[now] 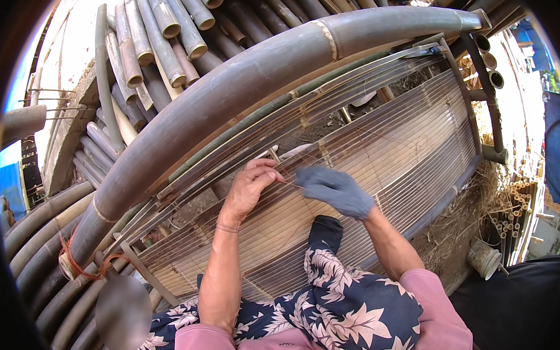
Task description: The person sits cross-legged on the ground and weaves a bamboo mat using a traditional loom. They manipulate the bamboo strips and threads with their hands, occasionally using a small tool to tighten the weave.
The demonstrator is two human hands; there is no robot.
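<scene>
Over a long panel of bamboo slats [272, 233], my bare left hand [252, 183] pinches a thin reddish cord [289, 184] between thumb and fingertips. The cord runs across to my right hand [335, 192], which wears a grey-blue glove. Its fingers are closed around the cord's other end and slightly blurred by motion. Thin lines of cord cross the slats near both hands. A dark band is wound around my left wrist. My foot in a dark sock [326, 231] rests on the slats just below the right hand.
A thick curved bamboo pole [233, 93] arches beyond the panel. Cut bamboo poles [168, 29] are stacked behind it, with more at the lower left. Orange string [74, 251] hangs around the pole's left end. A bucket [485, 259] and a bundle of thin bamboo [516, 211] stand at right.
</scene>
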